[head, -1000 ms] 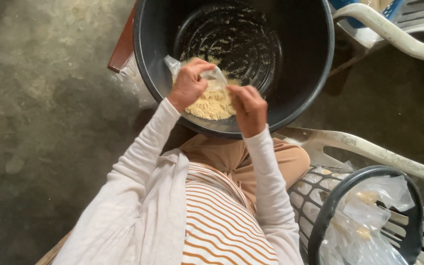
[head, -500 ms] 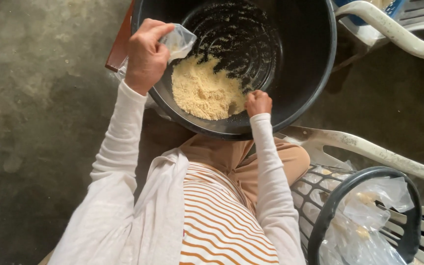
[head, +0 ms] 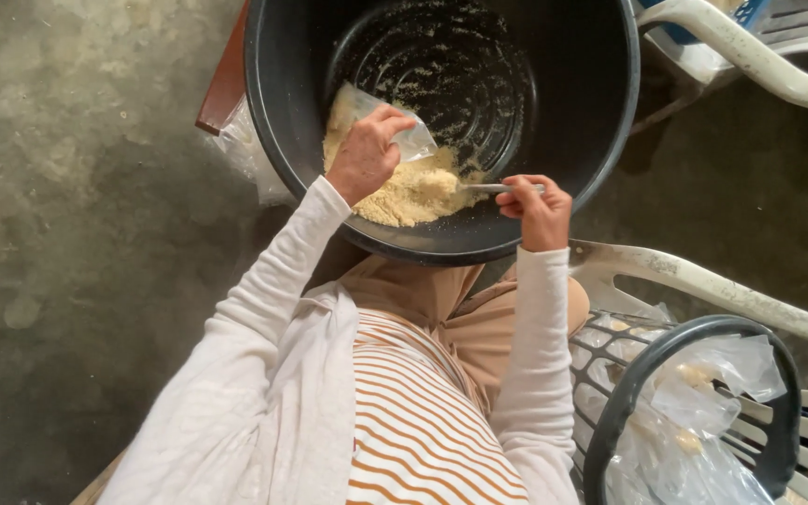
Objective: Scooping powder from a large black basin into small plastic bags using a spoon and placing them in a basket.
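Observation:
A big black plastic tub (head: pixel 600 122) stands in front of me, tilted towards my lap, with a heap of pale yellow meal (head: pixel 413 192) at its low side. My left hand (head: pixel 364 154) is inside the tub, closed on a small clear plastic bag (head: pixel 402 131) held over the heap. My right hand (head: pixel 537 208) rests at the tub's near rim and grips the handle of a metal spoon (head: pixel 488 188) whose bowl end lies in the meal.
A black-rimmed basket (head: pixel 778 360) holding several filled clear bags sits at my right on a white plastic chair (head: pixel 703 281). Another white chair (head: pixel 750 56) stands at top right. Grey concrete floor (head: pixel 77 215) lies to the left, with a brown wooden edge (head: pixel 226 79) beside the tub.
My left hand came down from the tub's left rim with the bag and now holds it over the meal. My right hand has turned and now shows the spoon.

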